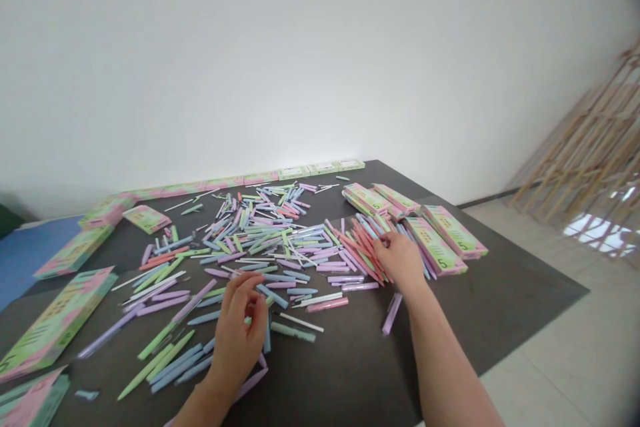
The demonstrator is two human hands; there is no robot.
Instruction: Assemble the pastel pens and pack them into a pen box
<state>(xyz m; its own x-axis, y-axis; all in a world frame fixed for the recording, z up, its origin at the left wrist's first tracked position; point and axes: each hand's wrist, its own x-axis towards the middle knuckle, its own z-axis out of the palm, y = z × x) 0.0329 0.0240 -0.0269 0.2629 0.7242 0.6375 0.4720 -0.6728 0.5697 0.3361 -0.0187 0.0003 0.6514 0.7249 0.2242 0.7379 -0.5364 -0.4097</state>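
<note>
Pens in purple, green, blue and coral (260,237) lie in a loose heap across the dark table. Over the near part of the heap is my left hand (241,313), its fingers loosely bent with a gap to the thumb, and I see nothing held there. A blue pen (273,295) lies close to its fingertips. My right hand (399,257) reaches to a bunch of coral pens (365,243), fingers closed at their edge; its fingertips are partly hidden. Purple pens (349,257) lie beside that bunch, and a single purple pen (392,313) lies nearer, left of the right forearm.
Printed pink-and-green boxes (435,247) lie beyond and right of my right hand. More boxes (60,320) line the left side, and a row of boxes (225,182) runs along the wall. Thin white sticks (301,322) lie among the pens. A wooden lattice (590,140) leans at far right.
</note>
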